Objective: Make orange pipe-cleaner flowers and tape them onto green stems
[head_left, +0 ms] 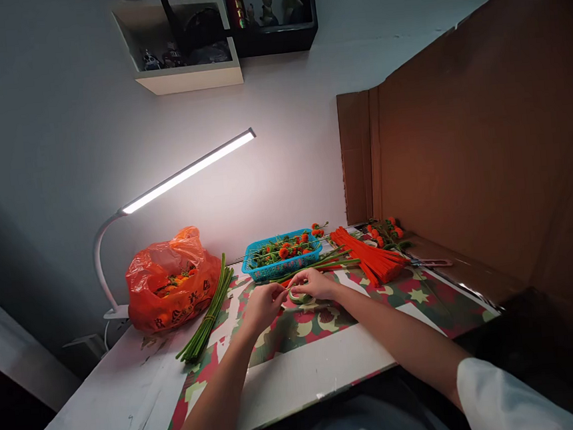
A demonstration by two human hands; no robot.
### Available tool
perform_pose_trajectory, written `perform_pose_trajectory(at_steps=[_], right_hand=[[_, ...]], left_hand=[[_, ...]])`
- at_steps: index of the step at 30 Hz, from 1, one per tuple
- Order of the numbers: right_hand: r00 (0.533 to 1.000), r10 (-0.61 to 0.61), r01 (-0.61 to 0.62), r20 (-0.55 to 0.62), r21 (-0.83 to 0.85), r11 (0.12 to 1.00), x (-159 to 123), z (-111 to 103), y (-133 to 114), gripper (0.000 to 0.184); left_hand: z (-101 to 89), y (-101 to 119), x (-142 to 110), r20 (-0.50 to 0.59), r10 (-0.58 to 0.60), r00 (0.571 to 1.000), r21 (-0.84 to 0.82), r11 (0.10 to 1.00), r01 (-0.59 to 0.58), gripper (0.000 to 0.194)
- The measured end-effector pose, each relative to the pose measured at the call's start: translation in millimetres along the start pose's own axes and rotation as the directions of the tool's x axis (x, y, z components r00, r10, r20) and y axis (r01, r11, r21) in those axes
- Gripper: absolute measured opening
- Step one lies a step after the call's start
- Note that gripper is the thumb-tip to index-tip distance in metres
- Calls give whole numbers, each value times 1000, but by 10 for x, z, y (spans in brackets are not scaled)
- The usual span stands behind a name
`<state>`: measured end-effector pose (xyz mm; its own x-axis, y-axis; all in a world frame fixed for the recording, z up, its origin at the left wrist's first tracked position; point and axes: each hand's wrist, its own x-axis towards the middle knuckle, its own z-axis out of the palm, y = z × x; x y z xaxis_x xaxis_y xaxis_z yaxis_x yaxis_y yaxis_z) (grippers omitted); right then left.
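My left hand (pixel 267 305) and my right hand (pixel 315 284) meet over the patterned sheet, fingertips pinched close together. Something thin seems to run between them, too small to name. Beneath my right fingers lies a roll of pale green tape (pixel 300 299), partly hidden. Just beyond my hands, a blue basket (pixel 276 267) holds small orange-red pompom flowers (pixel 284 250) with green stems. Several long green stems (pixel 338 262) lie loose behind my right hand. Right of them is a fanned bundle of orange-red fuzzy strips (pixel 373 259).
An orange plastic bag (pixel 156 300) with orange and yellow pieces stands left, beside a tied bundle of green stems (pixel 208 323). A clip lamp (pixel 187 173) reaches over the table. More flowers (pixel 385 232) and scissors (pixel 431 263) lie right, near a tall cardboard panel (pixel 471 145).
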<state>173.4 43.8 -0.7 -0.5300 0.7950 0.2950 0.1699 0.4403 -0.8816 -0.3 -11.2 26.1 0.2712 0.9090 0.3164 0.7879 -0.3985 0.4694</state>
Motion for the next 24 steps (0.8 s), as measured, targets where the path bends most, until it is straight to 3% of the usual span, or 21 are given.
perform_pose_trajectory(at_steps=[6,8,11,13,18,24], right_hand=[[1000,-18,18,-8,5,1000,4,-19,1,32],[997,-40,40,60,1,999,-11,-41,-6,31],[976,-60,55,208,28,998,-40,-75,-36,29],[977,-44,37,211,37,999,-51,-95,-52,28],[990,-5,-1,140,40,999,-40,-144,-25,28],[998,9,-10,66,17,1000,-34,-126,-20,31]], left_hand=[[-13,-8,1,90,-88,992,-204,973,105,38],[-40,-24,-1,202,-54,978,-271,956,109,41],[-95,-54,-9,387,39,921,-380,917,121,44],[-109,-71,-13,434,62,899,-446,882,155,45],[-13,-95,2,353,68,933,-518,845,134,45],[43,-53,0,84,-9,996,-266,963,31,39]])
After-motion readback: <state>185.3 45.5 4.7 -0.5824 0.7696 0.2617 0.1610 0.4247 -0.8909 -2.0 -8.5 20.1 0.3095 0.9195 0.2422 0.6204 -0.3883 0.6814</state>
